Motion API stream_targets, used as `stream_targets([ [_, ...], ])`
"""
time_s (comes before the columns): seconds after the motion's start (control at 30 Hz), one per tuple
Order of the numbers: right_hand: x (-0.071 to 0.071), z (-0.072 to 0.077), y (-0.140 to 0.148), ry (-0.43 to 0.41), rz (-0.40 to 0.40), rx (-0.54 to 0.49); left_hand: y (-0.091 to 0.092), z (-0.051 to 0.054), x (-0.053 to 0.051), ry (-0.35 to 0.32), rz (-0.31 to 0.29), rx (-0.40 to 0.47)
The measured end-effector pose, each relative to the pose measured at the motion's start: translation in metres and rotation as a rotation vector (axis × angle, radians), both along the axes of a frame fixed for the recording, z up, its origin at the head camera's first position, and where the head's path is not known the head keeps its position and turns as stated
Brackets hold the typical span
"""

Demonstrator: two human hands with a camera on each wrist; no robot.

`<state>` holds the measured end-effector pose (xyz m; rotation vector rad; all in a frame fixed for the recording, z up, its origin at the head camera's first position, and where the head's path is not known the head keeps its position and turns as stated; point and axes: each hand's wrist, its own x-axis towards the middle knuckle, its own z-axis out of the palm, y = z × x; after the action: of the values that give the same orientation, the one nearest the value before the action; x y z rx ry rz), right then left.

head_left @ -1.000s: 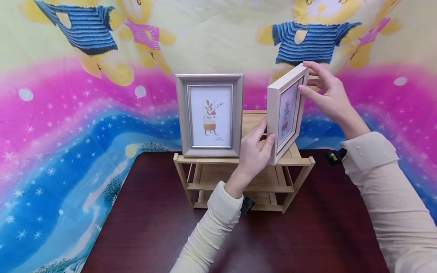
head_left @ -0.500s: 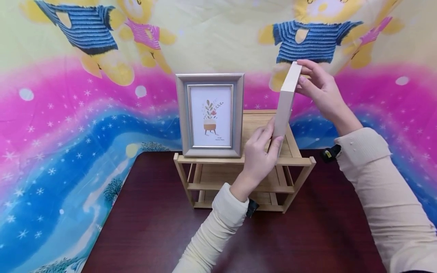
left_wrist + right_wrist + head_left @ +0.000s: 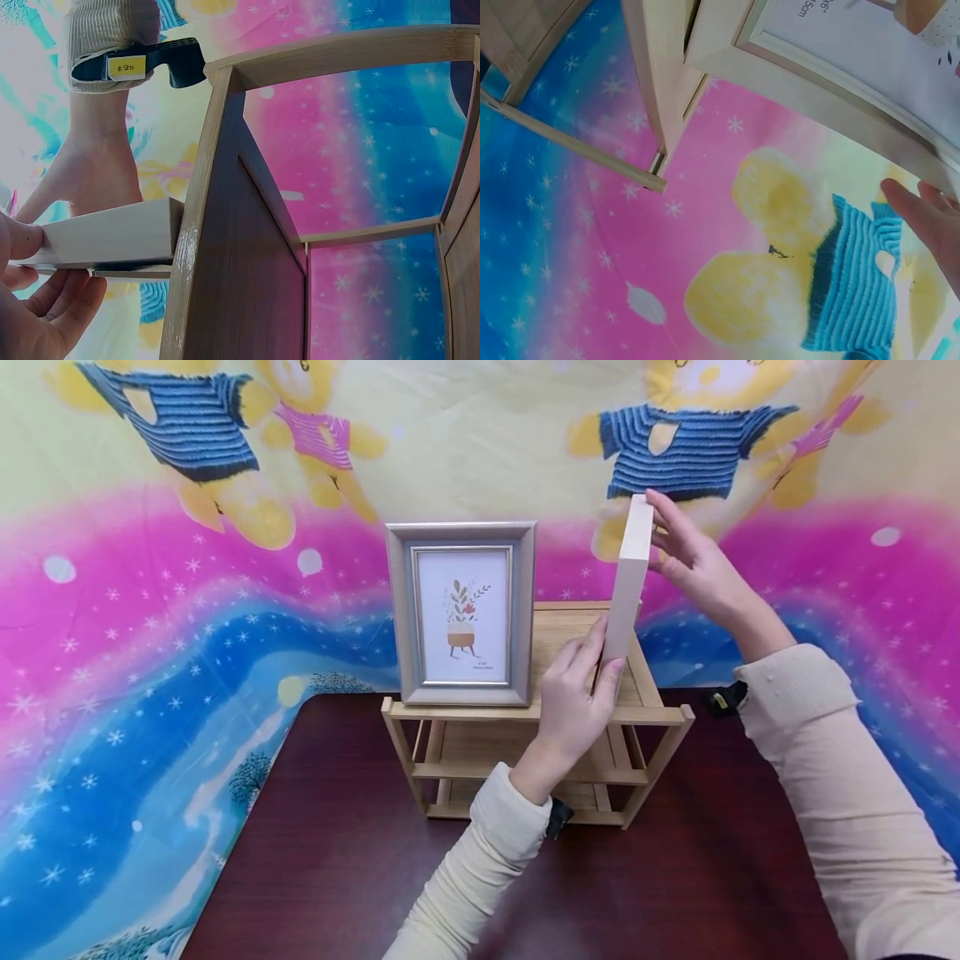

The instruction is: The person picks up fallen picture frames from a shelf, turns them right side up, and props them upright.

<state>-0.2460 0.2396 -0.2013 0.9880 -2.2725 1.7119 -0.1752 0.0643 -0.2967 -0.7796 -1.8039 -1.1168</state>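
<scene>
A cream picture frame (image 3: 628, 585) stands upright on the right of the wooden rack's (image 3: 516, 713) top shelf, edge-on to the head view. My left hand (image 3: 576, 697) grips its near side low down, thumb on one face and fingers on the other. My right hand (image 3: 701, 568) holds the far upper corner with its fingertips. In the right wrist view the held frame's flower print (image 3: 885, 45) shows, with fingertips (image 3: 900, 196) at its border. Left of it, a silver-grey picture frame (image 3: 397, 610) stands facing me, with a potted-plant print; neither hand touches it.
The rack has lower shelves (image 3: 487, 739) and stands on a dark red-brown table (image 3: 337, 860). Behind hangs a colourful cloth (image 3: 480, 435) with bears and snowflakes. A black strap device (image 3: 726, 700) sits on the right wrist.
The cream picture frame has turned from showing its print to edge-on, its near side shifting slightly right. Both hands moved with it. The silver-grey picture frame stays put.
</scene>
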Motion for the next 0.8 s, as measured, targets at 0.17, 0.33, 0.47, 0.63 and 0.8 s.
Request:
stream_targets([
  [0.17,0.003,0.001,-0.001,0.024,0.006,0.093,0.002,0.0,0.001,0.004,0.017,0.003],
  [0.33,0.005,0.0,-0.002,0.064,0.012,0.109,0.006,-0.001,0.002,0.004,0.025,0.018],
  [0.47,0.005,0.0,-0.003,0.083,0.045,0.075,0.008,-0.001,0.003,0.006,0.036,0.032],
  [0.63,0.007,0.0,-0.005,0.136,0.063,0.064,0.012,-0.001,0.004,0.01,0.054,0.042],
  [0.8,0.009,0.001,-0.009,0.236,0.062,0.107,0.015,-0.001,0.005,0.027,0.084,0.026],
])
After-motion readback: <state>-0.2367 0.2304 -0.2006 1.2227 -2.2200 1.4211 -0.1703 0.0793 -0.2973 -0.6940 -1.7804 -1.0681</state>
